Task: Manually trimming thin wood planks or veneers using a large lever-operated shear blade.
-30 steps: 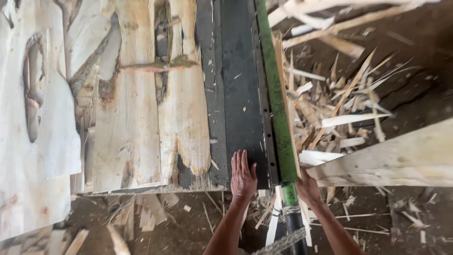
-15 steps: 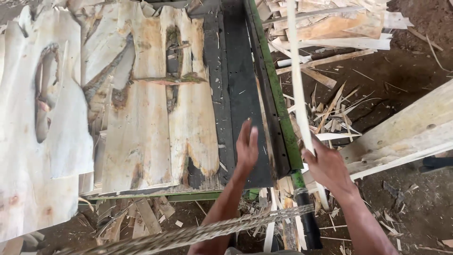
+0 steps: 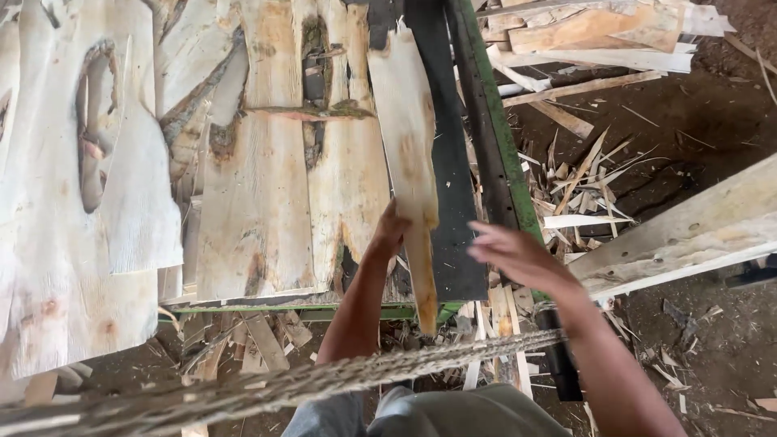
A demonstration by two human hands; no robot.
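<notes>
Two bare hands: the left hand [image 3: 390,235] grips one narrow veneer strip [image 3: 409,154], and the right hand [image 3: 518,257] hovers open just right of it. One braided rope [image 3: 307,384] crosses below both. One thick plank [image 3: 688,235] lies right of the grip.

A rough wood workshop, likely a veneer mill: thin peeled wood sheets [image 3: 267,202] lie on a green-framed conveyor belt [image 3: 441,162], with splintered offcuts [image 3: 583,186] scattered on the dirt floor [image 3: 688,97].
</notes>
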